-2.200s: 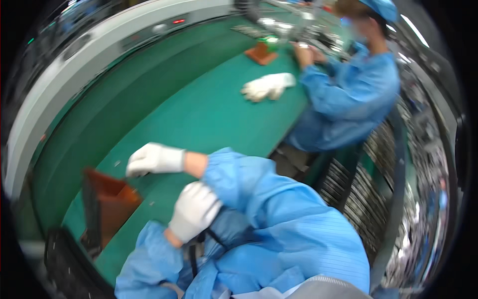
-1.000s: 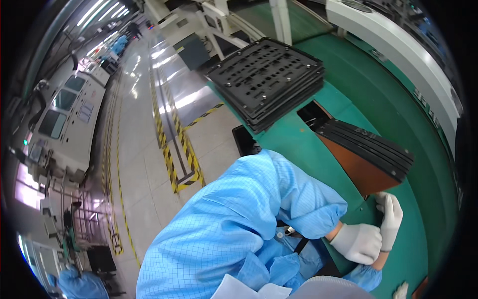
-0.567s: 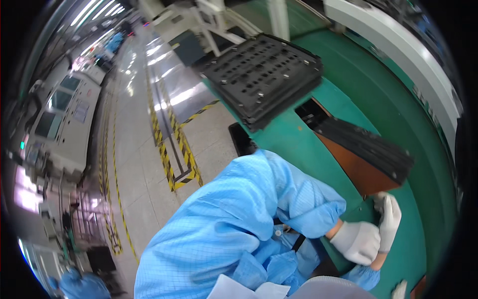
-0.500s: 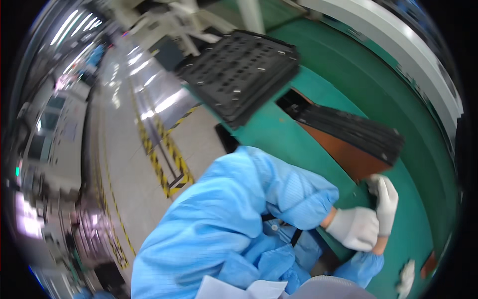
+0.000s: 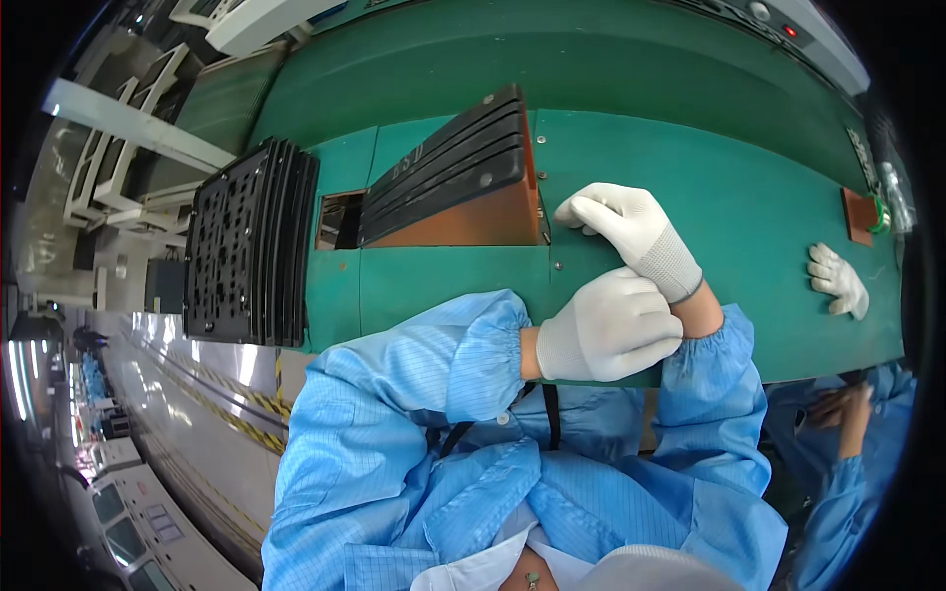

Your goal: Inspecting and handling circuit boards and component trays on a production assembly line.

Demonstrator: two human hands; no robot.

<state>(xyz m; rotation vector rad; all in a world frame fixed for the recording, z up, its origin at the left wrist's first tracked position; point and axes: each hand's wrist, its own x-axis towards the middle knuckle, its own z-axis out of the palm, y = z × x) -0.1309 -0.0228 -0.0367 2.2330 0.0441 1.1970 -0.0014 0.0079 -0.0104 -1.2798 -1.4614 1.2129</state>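
My left hand (image 5: 616,330), in a white knit glove, is closed in a loose fist. It reaches across my front, against the inner side of my right wrist. What its fingers hold, if anything, is hidden. Above it my right hand (image 5: 631,225), gloved alike, bends to the left with fingers curled together; nothing shows in them. Bare skin appears between each glove and blue sleeve. Left of the right hand, a tilted stack of black trays (image 5: 448,167) leans on an orange-brown wedge-shaped support (image 5: 473,222), set at a dark rectangular opening (image 5: 340,220) in the green tabletop (image 5: 453,281).
Another stack of black perforated trays (image 5: 246,246) stands at the table's left end. Toward the right lie a loose white glove (image 5: 838,281), a small brown block (image 5: 858,216) and a green roll (image 5: 882,215). Another person's blue sleeve (image 5: 838,512) appears at lower right.
My view has swung to the right and levelled, so the table now runs across the picture. Both hands stay together at my right wrist.
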